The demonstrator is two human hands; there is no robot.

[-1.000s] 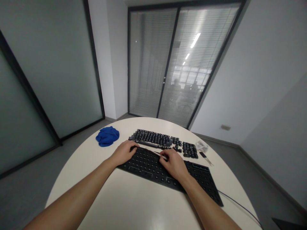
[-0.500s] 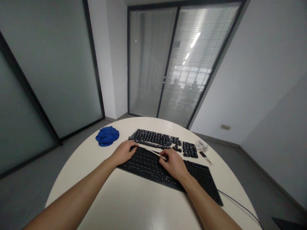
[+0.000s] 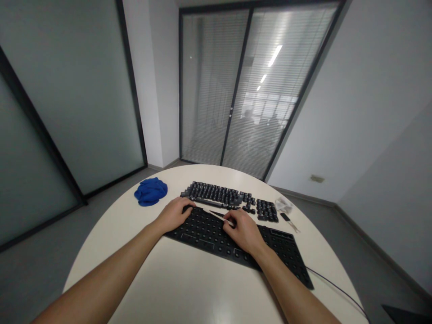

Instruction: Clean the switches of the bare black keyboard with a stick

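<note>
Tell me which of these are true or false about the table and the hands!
1. The blue cloth lies left of the loose keycaps. True.
2. The right hand is empty. False: it pinches a thin tool that points toward the other hand.
3. The left hand rests on the black keyboard. True.
4. The table is square. False: its edge is round.

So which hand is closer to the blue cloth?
Left. The left hand rests on the left end of the keyboard, a little right of the blue cloth. The right hand sits farther right, mid-keyboard, pinching a thin tool.
</note>
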